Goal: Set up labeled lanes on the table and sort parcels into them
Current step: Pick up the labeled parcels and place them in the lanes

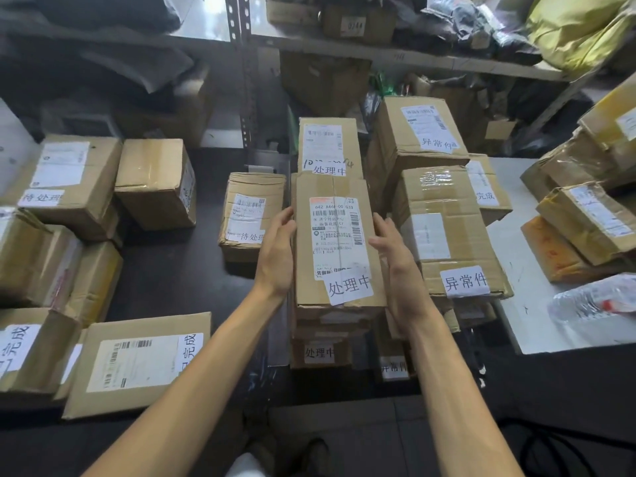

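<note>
The parcel (339, 242) marked 处理中 lies straight ahead of me, flat on top of a stack (320, 352) of boxes that carry the same slip, in the middle of the dark desk (172, 270). Its long axis runs away from me toward the shelving (378, 53), with the hand-written slip at the near end.

My left hand (277, 251) stands on edge along its left side and my right hand (395, 266) along its right side, so the box sits squarely between my palms. The fingers (287, 218) of both hands are straight and held together, not curled round anything. The left fingertips touch the box's side. The right ones look to be against the other side, though I cannot tell how firmly.

Neither hand is nearer, as both reach about midway up the box. I judge the next move to be squaring its long sides with the stack below (the near end seems to overhang a little). The 异常件 stack (464, 280) is just beside on the right and a 待处理 box (253, 215) near on the left, so there is little room for sideways drift.
</note>
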Demonstrator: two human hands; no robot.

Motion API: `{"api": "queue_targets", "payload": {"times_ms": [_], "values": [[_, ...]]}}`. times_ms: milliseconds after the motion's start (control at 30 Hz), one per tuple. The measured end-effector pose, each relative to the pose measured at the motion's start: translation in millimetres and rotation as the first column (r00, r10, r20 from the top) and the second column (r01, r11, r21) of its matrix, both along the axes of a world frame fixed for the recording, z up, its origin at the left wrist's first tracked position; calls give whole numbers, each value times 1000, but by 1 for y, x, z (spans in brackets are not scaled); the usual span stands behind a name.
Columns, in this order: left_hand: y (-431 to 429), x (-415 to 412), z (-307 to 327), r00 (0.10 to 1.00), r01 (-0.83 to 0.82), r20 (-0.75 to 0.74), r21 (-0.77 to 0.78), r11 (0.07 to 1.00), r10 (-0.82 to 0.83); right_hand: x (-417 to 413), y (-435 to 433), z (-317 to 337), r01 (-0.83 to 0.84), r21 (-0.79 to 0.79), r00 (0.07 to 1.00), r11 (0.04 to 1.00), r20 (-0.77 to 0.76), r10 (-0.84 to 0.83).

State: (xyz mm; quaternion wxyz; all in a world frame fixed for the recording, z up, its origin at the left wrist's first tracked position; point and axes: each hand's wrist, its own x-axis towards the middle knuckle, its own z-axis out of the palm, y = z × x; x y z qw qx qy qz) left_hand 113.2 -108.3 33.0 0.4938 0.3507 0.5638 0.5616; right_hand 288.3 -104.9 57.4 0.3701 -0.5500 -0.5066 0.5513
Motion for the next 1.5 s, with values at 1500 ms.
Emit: {"api": "queue_targets", "payload": {"times_ms": [1500], "values": [[-147, -220, -111, 660, -92, -667, -529, 843, -346, -232, -108, -163, -97, -431, 956, 897, 212, 205]]}}
